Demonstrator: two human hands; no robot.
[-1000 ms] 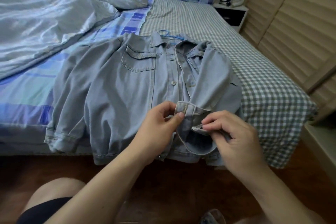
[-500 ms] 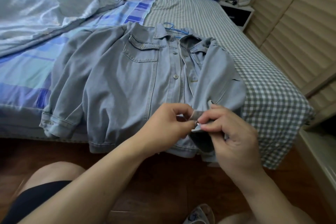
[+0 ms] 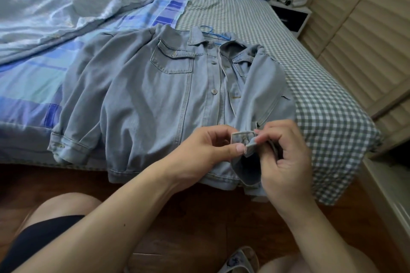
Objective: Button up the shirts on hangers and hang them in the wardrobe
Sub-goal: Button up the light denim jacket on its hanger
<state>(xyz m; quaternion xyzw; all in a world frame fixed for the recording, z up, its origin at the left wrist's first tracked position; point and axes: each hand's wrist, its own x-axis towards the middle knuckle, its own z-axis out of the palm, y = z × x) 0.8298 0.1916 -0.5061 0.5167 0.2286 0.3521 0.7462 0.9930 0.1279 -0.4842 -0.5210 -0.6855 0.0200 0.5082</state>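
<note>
A blue hanger lies mostly hidden inside the denim shirt; the hem's middle is covered by the left hand, and a slipper is cut off below.

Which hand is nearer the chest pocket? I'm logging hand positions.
Left. The left hand lies below the chest pocket; the right hand is farther, below and to its right.

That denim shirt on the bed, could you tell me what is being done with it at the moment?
A person is working on the denim shirt, which lies front-up across the bed on a blue hanger. The left hand and right hand both pinch the cuff of one sleeve, folded across the shirt's front, apparently fastening its button. The front placket looks only partly buttoned near the collar, and the shirt is not yet hung up.
</note>
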